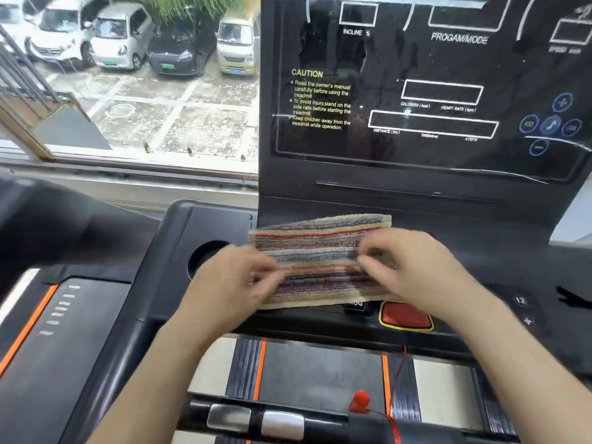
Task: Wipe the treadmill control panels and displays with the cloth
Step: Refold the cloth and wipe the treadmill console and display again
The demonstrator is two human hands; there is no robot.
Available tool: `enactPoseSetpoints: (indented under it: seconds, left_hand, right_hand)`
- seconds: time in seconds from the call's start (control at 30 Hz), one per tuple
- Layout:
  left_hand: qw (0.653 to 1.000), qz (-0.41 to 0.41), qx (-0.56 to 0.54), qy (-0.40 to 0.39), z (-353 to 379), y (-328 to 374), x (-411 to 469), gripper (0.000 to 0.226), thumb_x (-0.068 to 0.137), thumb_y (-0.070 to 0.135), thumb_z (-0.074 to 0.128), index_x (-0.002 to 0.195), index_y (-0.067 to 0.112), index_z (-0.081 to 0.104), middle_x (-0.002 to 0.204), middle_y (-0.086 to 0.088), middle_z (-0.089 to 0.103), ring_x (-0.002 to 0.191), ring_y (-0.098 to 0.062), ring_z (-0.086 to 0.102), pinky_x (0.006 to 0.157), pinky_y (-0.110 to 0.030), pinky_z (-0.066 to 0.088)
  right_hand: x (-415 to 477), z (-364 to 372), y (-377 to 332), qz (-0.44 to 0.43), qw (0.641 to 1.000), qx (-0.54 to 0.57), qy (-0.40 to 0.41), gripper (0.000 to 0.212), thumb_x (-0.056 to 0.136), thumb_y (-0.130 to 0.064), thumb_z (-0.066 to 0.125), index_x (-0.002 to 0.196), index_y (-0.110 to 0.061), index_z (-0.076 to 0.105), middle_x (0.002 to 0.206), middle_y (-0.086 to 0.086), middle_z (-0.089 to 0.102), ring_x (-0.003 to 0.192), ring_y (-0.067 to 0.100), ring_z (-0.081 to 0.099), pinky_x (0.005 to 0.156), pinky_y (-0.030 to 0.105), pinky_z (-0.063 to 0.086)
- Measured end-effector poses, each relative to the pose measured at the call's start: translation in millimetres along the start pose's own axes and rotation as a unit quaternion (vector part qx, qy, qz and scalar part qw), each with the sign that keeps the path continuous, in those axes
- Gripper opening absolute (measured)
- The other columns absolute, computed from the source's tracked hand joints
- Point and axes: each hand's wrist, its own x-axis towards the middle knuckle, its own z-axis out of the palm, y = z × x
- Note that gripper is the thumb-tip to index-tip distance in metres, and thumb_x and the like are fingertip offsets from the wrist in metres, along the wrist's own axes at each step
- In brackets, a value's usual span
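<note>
My blurred left hand point(234, 283) and right hand point(413, 267) both pinch the striped cloth point(320, 257) at the console point(480, 251) near edge. It half covers a label point(355, 303), with the red button point(405, 315) just beside it and the display point(416, 91) behind.

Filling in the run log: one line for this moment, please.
left hand: holds cloth | right hand: pinches cloth | display: untouched

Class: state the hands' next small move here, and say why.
Probably raise the cloth to the display. The left hand and right hand both pinch it, folded, low at the console, while the display above looks streaked and spotted and the cloth is not touching it.
</note>
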Motion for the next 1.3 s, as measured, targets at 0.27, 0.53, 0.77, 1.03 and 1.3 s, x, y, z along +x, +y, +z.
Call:
enactPoseSetpoints:
  seconds: [0.27, 0.53, 0.77, 1.03, 1.3]
  left_hand:
    - [0.974, -0.098, -0.089, 0.187, 45, -21, -15, 0.036, 0.081, 0.003, 0.053, 0.111, 0.014, 0.068, 0.117, 0.003, 0.065, 0.109, -0.012, 0.055, 0.098, -0.013, 0.033]
    - [0.974, -0.099, -0.004, 0.205, 57, -18, -21, 0.02, 0.075, 0.01, 0.053, 0.086, 0.012, 0.069, 0.096, -0.001, 0.063, 0.089, -0.022, 0.054, 0.082, -0.027, 0.04]
    - [0.962, -0.138, -0.078, 0.222, 55, -19, 0, 0.021, 0.084, 0.004, 0.056, 0.093, 0.015, 0.071, 0.093, 0.004, 0.07, 0.086, -0.017, 0.063, 0.079, -0.021, 0.042]
    - [0.96, -0.132, -0.104, 0.226, 55, -32, 5, 0.032, 0.089, 0.005, 0.054, 0.119, 0.012, 0.063, 0.121, 0.0, 0.063, 0.113, -0.014, 0.056, 0.101, -0.029, 0.042]
    - [0.943, -0.075, -0.191, 0.263, 53, -32, -4, 0.013, 0.077, 0.015, 0.049, 0.078, 0.014, 0.062, 0.099, 0.005, 0.065, 0.101, -0.013, 0.059, 0.089, -0.036, 0.048]
  right_hand:
    - [46, 118, -64, -0.008, 0.993, -0.105, -0.058, 0.066, 0.097, -0.063, 0.014, 0.154, -0.032, 0.006, 0.162, -0.004, -0.008, 0.148, 0.019, -0.014, 0.118, 0.053, -0.002]
    - [0, 99, -52, -0.094, 0.987, -0.051, -0.122, 0.064, 0.096, -0.057, 0.015, 0.154, -0.03, 0.017, 0.162, -0.011, 0.006, 0.148, 0.009, -0.004, 0.119, 0.04, -0.002]
    - [8, 115, -44, -0.229, 0.967, -0.081, -0.083, 0.053, 0.096, -0.045, 0.04, 0.142, -0.019, 0.044, 0.15, 0.003, 0.043, 0.14, 0.02, 0.035, 0.113, 0.037, 0.025]
    - [93, 95, -24, -0.175, 0.967, -0.183, -0.026, 0.055, 0.099, -0.044, 0.029, 0.151, -0.026, 0.031, 0.159, -0.007, 0.022, 0.147, 0.011, 0.014, 0.114, 0.034, 0.012]
    - [-2, 129, -59, -0.175, 0.977, -0.11, -0.051, 0.058, 0.098, -0.049, 0.033, 0.151, -0.027, 0.029, 0.159, -0.007, 0.023, 0.146, 0.012, 0.019, 0.112, 0.038, 0.014]
